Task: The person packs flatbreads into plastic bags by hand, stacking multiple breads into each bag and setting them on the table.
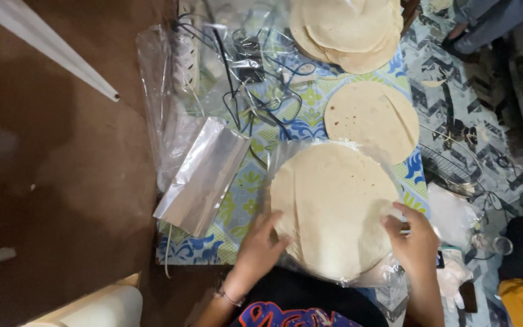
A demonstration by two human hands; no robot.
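**Head view: both hands on a bagged stack of flatbreads**

Head view, looking down. Left hand (260, 242): fingers (272, 219) spread flat, resting on the near-left edge of the flatbread stack (333, 206), pinching nothing. Right hand (416, 239): fingers (399, 213) curled onto the stack's right edge; can't tell whether they nip the film or only press it.

The stack sits in a clear plastic bag (286, 154) at the near end of the worktop (246, 188), on the blue-green patterned cloth, right in front of the person.

Doing it well, as I judge it: keep both palms low and even w/ light pressure, so the rounds stay aligned and don't crease; handle the film, not the bread, since thin rounds tear easily; keep the stack flat on the cloth rather than lifting one side.

Outward: a single flatbread (371, 118) lies just beyond the stack, its near edge about touching the bag. A second pile of flatbreads (346, 30) is at the far end. A silver foil pouch (204, 175) lies left of the stack, w/ black cables (255, 91) and more loose film beyond it.

Hard to make out: no. of rounds in the stack; where the bag's mouth is, as glare hides it; the far pile is cut off by the top edge. Items right of the worktop are dark and cluttered. The right hand's thumb is hidden.
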